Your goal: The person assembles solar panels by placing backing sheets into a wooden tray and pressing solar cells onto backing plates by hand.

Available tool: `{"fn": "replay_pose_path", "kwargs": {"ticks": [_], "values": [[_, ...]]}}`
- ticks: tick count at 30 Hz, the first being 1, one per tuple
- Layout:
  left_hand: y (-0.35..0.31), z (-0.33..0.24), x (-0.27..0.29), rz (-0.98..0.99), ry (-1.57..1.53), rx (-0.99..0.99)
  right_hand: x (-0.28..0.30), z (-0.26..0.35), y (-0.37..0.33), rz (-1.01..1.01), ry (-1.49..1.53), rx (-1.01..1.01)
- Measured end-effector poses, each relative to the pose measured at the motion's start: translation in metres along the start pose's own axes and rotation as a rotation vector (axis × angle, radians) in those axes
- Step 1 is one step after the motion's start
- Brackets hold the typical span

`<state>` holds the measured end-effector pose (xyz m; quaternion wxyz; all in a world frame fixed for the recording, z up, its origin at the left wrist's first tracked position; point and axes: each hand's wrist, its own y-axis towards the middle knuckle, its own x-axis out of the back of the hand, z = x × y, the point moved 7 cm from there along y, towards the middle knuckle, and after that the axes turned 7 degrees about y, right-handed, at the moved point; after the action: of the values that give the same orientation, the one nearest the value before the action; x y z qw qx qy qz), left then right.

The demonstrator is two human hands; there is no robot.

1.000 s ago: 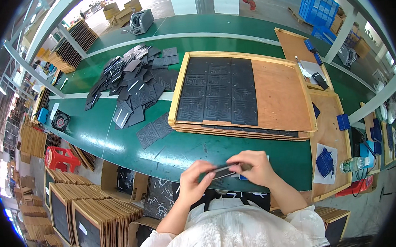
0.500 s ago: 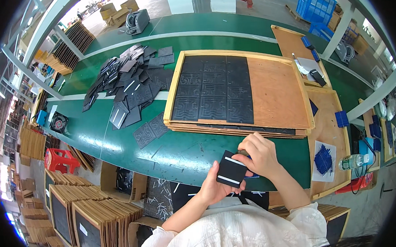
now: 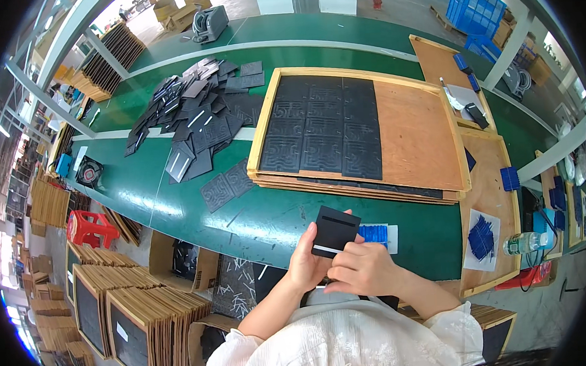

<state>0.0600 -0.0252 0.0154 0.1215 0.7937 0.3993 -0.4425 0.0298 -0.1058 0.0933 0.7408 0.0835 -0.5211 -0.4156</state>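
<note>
My left hand (image 3: 305,265): closed on the black square pad (image 3: 334,232), gripping its lower left edge from beneath
My right hand (image 3: 364,270): fingers curled narrow, tips pinching at the pad's white strip, near its lower edge
Pad from my hands: at about 12 o'clock from the left hand, 11 o'clock from the right; both touch it, tilted face toward me
Strip axis: runs roughly 9 to 3 o'clock across the pad
Blue pieces (image 3: 374,233): just beyond the pad at 1 o'clock, on the green tabletop (image 3: 242,219)
Wooden tray (image 3: 416,137): farther at 12 o'clock, dark pads filling its left part
Loose pad heap (image 3: 197,115): far at 10 o'clock
</note>
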Motion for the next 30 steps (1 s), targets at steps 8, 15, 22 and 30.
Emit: {"fn": "replay_pose_path", "kwargs": {"ticks": [8, 15, 22, 30], "values": [[-0.007, 0.006, 0.004, -0.079, 0.109, 0.049, 0.015, -0.023, 0.002, -0.092, -0.108, -0.120], [-0.021, -0.056, -0.011, -0.547, 1.770, -0.736, -0.045, 0.010, -0.031, 0.075, 0.199, -0.107], [-0.023, -0.053, -0.014, -0.596, 1.894, -0.759, -0.041, 0.001, -0.052, 0.014, 0.301, -0.287], [-0.013, -0.026, 0.034, -0.273, 0.440, -0.203, 0.031, -0.056, -0.082, -0.171, 0.025, -0.566]]}}
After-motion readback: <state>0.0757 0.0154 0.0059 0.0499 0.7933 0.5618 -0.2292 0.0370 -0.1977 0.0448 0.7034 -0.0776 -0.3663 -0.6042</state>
